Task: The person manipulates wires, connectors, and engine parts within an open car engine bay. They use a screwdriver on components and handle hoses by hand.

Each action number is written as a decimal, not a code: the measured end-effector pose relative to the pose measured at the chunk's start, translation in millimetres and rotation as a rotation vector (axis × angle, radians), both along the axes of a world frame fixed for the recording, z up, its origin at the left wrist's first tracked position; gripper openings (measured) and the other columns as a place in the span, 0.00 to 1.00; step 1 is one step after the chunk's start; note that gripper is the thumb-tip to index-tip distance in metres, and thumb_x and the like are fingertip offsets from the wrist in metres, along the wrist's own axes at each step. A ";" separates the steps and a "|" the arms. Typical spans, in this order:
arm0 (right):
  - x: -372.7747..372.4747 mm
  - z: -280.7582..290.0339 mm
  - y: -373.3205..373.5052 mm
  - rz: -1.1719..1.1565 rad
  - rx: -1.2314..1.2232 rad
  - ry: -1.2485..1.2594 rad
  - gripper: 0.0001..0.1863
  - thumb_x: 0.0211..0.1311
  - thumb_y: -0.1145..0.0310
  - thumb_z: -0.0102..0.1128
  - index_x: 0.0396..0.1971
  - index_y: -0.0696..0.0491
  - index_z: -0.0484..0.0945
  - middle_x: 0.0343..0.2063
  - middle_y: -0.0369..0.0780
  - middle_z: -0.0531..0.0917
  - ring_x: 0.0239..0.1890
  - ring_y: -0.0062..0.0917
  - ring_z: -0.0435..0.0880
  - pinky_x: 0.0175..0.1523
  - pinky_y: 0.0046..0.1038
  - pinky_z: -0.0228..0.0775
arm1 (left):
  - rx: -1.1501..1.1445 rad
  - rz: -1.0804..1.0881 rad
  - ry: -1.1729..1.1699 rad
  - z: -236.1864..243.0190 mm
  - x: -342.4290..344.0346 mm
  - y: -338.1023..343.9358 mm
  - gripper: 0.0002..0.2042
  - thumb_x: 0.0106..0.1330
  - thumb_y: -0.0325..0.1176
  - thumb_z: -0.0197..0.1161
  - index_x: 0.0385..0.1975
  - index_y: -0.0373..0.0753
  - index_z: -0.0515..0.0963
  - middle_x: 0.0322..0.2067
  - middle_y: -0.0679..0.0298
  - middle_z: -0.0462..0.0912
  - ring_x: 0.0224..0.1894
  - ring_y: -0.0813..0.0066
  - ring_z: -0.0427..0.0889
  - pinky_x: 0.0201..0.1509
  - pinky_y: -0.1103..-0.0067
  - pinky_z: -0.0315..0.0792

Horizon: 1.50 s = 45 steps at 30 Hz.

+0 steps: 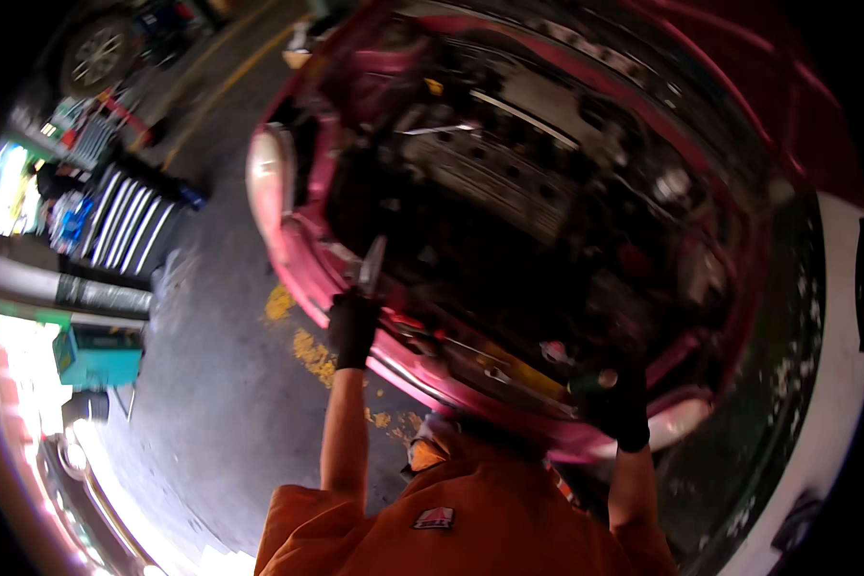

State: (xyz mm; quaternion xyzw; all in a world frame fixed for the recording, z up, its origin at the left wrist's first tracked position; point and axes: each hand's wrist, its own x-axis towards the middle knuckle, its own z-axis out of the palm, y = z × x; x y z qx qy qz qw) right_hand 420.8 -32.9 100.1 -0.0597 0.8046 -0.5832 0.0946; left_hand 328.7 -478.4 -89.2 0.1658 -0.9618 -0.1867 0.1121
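The left grip [352, 331] clasps a silver tool [373, 264], its long axis pointing forward toward the engine [494, 178]; the right grip's [620, 411] state I cannot tell.

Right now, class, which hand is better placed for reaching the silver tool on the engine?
Probably left: the left hand, though holding a metal tool, looks nearer the silver tool than the right hand.

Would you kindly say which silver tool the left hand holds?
The silver metal tool jutting from the black-gloved left hand; the thin silver tool on the grey metal engine lies untouched.
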 end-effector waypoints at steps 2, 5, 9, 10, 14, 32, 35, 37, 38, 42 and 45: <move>-23.5 27.4 41.5 -0.108 0.015 0.214 0.09 0.57 0.70 0.61 0.36 0.58 0.78 0.33 0.38 0.80 0.33 0.24 0.80 0.40 0.24 0.73 | -0.020 0.010 0.116 2.1 2.3 1.3 0.23 0.58 0.46 0.68 0.49 0.37 0.78 0.37 0.55 0.81 0.40 0.58 0.80 0.43 0.66 0.75; -35.0 25.9 121.5 -0.527 -0.652 0.037 0.10 0.55 0.78 0.65 0.38 0.59 0.78 0.42 0.42 0.80 0.39 0.26 0.81 0.44 0.28 0.76 | 0.141 0.060 0.281 45.9 -3.2 36.2 0.17 0.60 0.35 0.68 0.47 0.34 0.79 0.42 0.56 0.84 0.45 0.64 0.81 0.50 0.72 0.74; -79.5 54.5 192.5 -0.347 -0.052 0.206 0.11 0.56 0.82 0.64 0.40 0.60 0.77 0.41 0.41 0.80 0.37 0.23 0.81 0.43 0.23 0.74 | 0.387 -0.172 0.389 122.4 -13.6 165.1 0.10 0.62 0.25 0.64 0.43 0.32 0.81 0.40 0.59 0.84 0.42 0.68 0.83 0.47 0.75 0.75; -97.4 59.3 209.2 -0.331 -0.072 0.214 0.12 0.56 0.83 0.63 0.40 0.59 0.77 0.41 0.40 0.80 0.37 0.21 0.80 0.42 0.22 0.73 | 0.556 -0.208 0.350 123.4 -21.1 204.4 0.10 0.62 0.25 0.64 0.42 0.32 0.81 0.40 0.59 0.84 0.42 0.69 0.83 0.47 0.75 0.75; -155.0 58.5 268.8 -0.198 -0.129 0.189 0.12 0.57 0.84 0.61 0.41 0.58 0.77 0.40 0.39 0.81 0.37 0.18 0.79 0.43 0.20 0.72 | 0.515 -0.549 0.049 90.2 -44.1 384.3 0.10 0.60 0.26 0.60 0.41 0.38 0.80 0.38 0.53 0.82 0.42 0.55 0.81 0.45 0.69 0.75; -398.3 -57.6 261.3 0.244 0.111 0.451 0.10 0.57 0.71 0.68 0.38 0.53 0.80 0.29 0.35 0.82 0.22 0.11 0.77 0.24 0.14 0.67 | 0.162 -0.032 0.157 -87.7 -228.2 600.3 0.21 0.57 0.41 0.60 0.48 0.36 0.72 0.46 0.50 0.77 0.50 0.47 0.75 0.49 0.57 0.72; -429.6 -80.4 233.3 0.275 0.188 0.780 0.09 0.57 0.69 0.68 0.38 0.51 0.81 0.29 0.36 0.82 0.23 0.13 0.77 0.27 0.16 0.69 | 0.130 -0.043 0.051 -93.4 -235.6 598.4 0.26 0.57 0.39 0.59 0.55 0.33 0.67 0.43 0.52 0.80 0.51 0.54 0.77 0.45 0.63 0.73; -430.7 -88.3 227.7 0.269 -0.163 0.522 0.08 0.58 0.74 0.64 0.37 0.54 0.79 0.30 0.37 0.81 0.31 0.18 0.78 0.38 0.21 0.70 | 0.105 -0.056 -0.184 -85.6 -250.3 598.7 0.30 0.58 0.39 0.58 0.59 0.31 0.63 0.49 0.46 0.75 0.55 0.50 0.74 0.47 0.63 0.72; -433.5 -87.6 221.5 0.270 -0.341 0.397 0.07 0.58 0.77 0.62 0.37 0.56 0.77 0.31 0.38 0.81 0.34 0.21 0.79 0.43 0.24 0.70 | 0.105 -0.081 -0.390 -82.7 -255.6 595.0 0.32 0.58 0.39 0.58 0.62 0.30 0.60 0.55 0.41 0.71 0.59 0.46 0.70 0.51 0.61 0.71; -429.0 -52.4 200.4 0.273 -0.352 0.221 0.03 0.59 0.76 0.62 0.31 0.56 0.77 0.22 0.35 0.77 0.19 0.17 0.73 0.24 0.19 0.66 | -0.010 0.040 -0.066 -127.1 -255.3 627.5 0.33 0.60 0.38 0.53 0.65 0.30 0.57 0.65 0.33 0.55 0.67 0.34 0.55 0.65 0.51 0.57; -422.3 -59.8 189.6 0.462 -0.073 -0.051 0.08 0.58 0.68 0.66 0.36 0.53 0.80 0.27 0.36 0.80 0.26 0.18 0.78 0.32 0.20 0.71 | -0.044 0.123 0.043 -137.0 -249.9 624.9 0.34 0.61 0.38 0.51 0.67 0.31 0.55 0.65 0.33 0.54 0.68 0.30 0.52 0.66 0.47 0.54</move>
